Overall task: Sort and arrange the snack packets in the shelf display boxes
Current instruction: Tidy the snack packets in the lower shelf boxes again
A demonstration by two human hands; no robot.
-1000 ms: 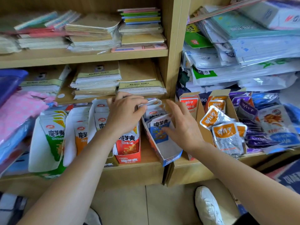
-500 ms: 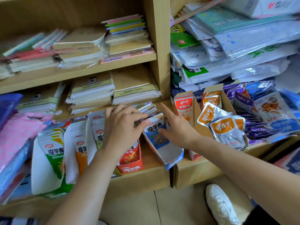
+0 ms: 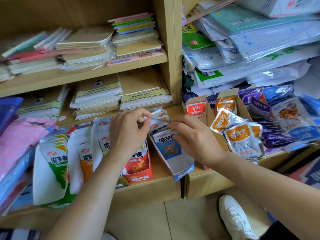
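Note:
A blue-and-white display box [image 3: 183,166] stands askew at the middle of the lower shelf, with blue snack packets [image 3: 167,144] upright in its back half. My left hand [image 3: 128,134] pinches the tops of the rear packets [image 3: 160,115] between thumb and fingers. My right hand [image 3: 194,139] rests on the front blue packets, fingers spread along their right edge. A red box [image 3: 138,174] of red packets stands just left, partly behind my left wrist. Further left stand orange packets [image 3: 85,160] and green packets [image 3: 57,161] in white boxes.
To the right, brown boxes [image 3: 242,108] hold orange-and-white packets [image 3: 240,139], with purple and blue packets [image 3: 277,118] heaped beyond. Notebooks [image 3: 97,99] fill the upper shelves, plastic-wrapped goods [image 3: 259,49] the right bay. Pink cloth [image 3: 19,137] lies far left. A white shoe [image 3: 233,217] stands on the floor.
My left hand has closed its fingers onto the tops of the rear packets. My right hand slid up along the front blue packets. The view has shifted slightly closer and to the right.

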